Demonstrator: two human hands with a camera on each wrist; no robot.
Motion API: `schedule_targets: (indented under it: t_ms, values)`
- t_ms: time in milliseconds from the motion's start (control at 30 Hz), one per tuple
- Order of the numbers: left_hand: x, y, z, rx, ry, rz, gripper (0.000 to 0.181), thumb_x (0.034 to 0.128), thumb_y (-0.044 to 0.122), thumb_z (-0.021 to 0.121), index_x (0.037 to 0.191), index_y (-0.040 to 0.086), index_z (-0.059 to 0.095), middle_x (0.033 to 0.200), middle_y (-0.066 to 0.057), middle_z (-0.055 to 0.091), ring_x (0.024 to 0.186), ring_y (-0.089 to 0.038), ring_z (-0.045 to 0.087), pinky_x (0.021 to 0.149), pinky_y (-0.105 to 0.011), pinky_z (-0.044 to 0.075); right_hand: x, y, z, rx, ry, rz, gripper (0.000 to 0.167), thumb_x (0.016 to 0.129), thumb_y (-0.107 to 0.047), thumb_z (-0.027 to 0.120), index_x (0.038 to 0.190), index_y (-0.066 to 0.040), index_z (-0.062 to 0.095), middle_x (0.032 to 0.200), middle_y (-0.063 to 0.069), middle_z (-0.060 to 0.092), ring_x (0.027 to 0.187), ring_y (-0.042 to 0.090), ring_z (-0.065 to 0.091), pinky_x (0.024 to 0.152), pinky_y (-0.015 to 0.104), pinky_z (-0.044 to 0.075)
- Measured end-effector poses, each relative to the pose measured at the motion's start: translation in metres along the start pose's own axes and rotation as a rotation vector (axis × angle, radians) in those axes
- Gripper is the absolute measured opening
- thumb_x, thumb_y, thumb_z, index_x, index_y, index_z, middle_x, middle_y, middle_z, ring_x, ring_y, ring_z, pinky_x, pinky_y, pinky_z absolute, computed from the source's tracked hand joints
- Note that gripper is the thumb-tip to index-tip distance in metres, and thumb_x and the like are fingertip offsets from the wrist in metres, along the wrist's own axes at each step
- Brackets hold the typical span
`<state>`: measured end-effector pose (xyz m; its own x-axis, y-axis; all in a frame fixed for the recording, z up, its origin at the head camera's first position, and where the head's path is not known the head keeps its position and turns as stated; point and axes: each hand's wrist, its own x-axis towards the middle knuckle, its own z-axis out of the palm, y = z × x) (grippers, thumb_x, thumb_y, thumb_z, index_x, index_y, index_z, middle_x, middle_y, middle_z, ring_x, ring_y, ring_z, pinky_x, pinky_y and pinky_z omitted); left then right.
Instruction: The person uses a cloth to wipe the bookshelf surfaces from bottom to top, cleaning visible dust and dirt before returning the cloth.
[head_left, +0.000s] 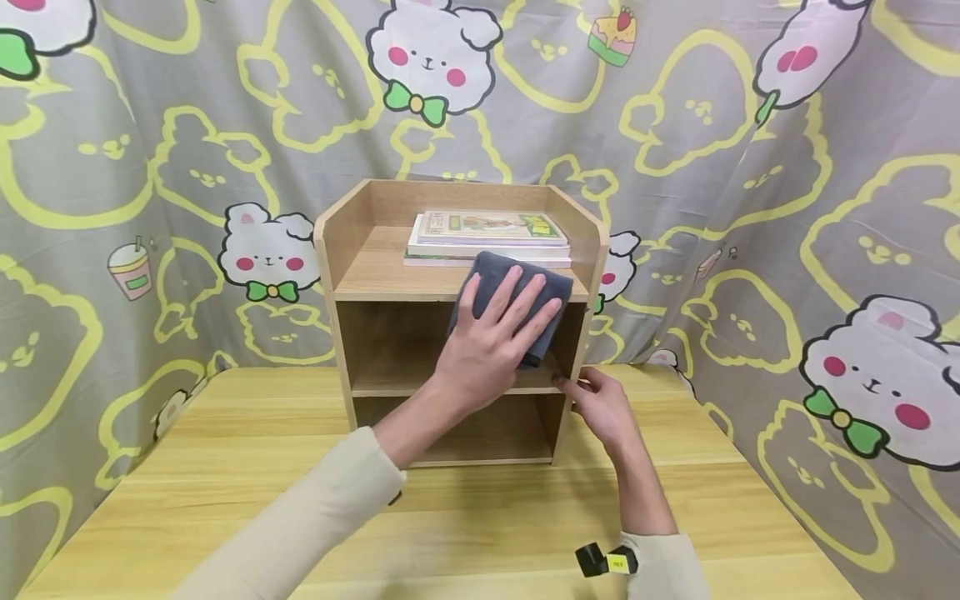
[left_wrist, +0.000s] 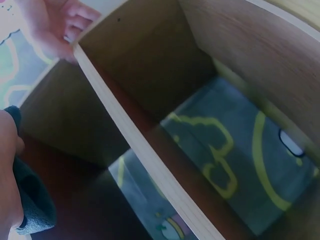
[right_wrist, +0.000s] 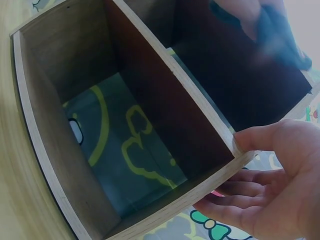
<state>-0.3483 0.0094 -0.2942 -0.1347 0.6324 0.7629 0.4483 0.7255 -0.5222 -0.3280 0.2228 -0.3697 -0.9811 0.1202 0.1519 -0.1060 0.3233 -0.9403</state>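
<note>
A small wooden shelf unit [head_left: 453,387] stands upright on the table. My left hand [head_left: 483,350] holds a folded dark grey-blue cloth [head_left: 555,287] at the front of its top board, near the right side, fingers spread over the fabric; the thumb is hidden. In the left wrist view part of the cloth [left_wrist: 35,205] hangs below that hand. My right hand [head_left: 603,408] grips the unit's right side panel. The right wrist view shows its thumb on the front edge by the middle board [right_wrist: 200,95], with the other fingers around the outer face of the panel.
Several stacked books [head_left: 487,233] lie on the top board between raised sides. Both compartments below are open-fronted. The wood-grain table [head_left: 262,467] extends around the unit, and a patterned curtain [head_left: 187,167] hangs behind and at both sides.
</note>
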Motion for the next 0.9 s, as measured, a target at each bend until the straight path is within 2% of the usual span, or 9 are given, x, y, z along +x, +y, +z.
schedule_targets:
  t_ms: [233,600,767,900]
  values:
    - [-0.03,-0.033,-0.013,-0.033,0.03,-0.016,0.082,0.0732,0.018,0.077,0.15,0.021,0.051,0.158,-0.012,0.044,0.15,-0.036,0.035,0.114,-0.066,0.023,0.0,0.001,0.001,-0.008,-0.002,-0.002,0.041,0.097,-0.031,0.067,0.125,-0.001,0.065,0.121,0.016,0.071,0.114,0.026,0.064,0.097,0.043,0.054]
    - [-0.079,-0.086,-0.04,-0.072,0.055,-0.09,0.083,0.0678,0.007,0.079,0.147,0.018,0.055,0.155,-0.016,0.048,0.147,-0.041,0.038,0.115,-0.068,0.021,0.001,0.0,-0.001,-0.004,-0.008,-0.002,0.041,0.098,-0.028,0.065,0.128,0.0,0.064,0.126,0.018,0.068,0.116,0.023,0.063,0.099,0.042,0.053]
    - [-0.091,-0.094,-0.05,-0.082,0.019,-0.122,0.084,0.0694,0.005,0.078,0.148,0.018,0.053,0.155,-0.017,0.047,0.148,-0.042,0.035,0.119,-0.067,0.016,0.001,-0.001,-0.001,-0.005,-0.006,0.001,0.04,0.098,-0.029,0.065,0.126,0.0,0.064,0.125,0.017,0.069,0.115,0.022,0.063,0.098,0.042,0.053]
    - [-0.097,-0.093,-0.058,-0.099,0.037,-0.125,0.083,0.0692,0.004,0.08,0.147,0.016,0.054,0.153,-0.018,0.049,0.146,-0.044,0.037,0.117,-0.069,0.018,-0.001,-0.001,0.0,0.003,-0.009,0.007,0.041,0.098,-0.029,0.066,0.127,0.0,0.064,0.125,0.016,0.069,0.114,0.022,0.063,0.099,0.043,0.053]
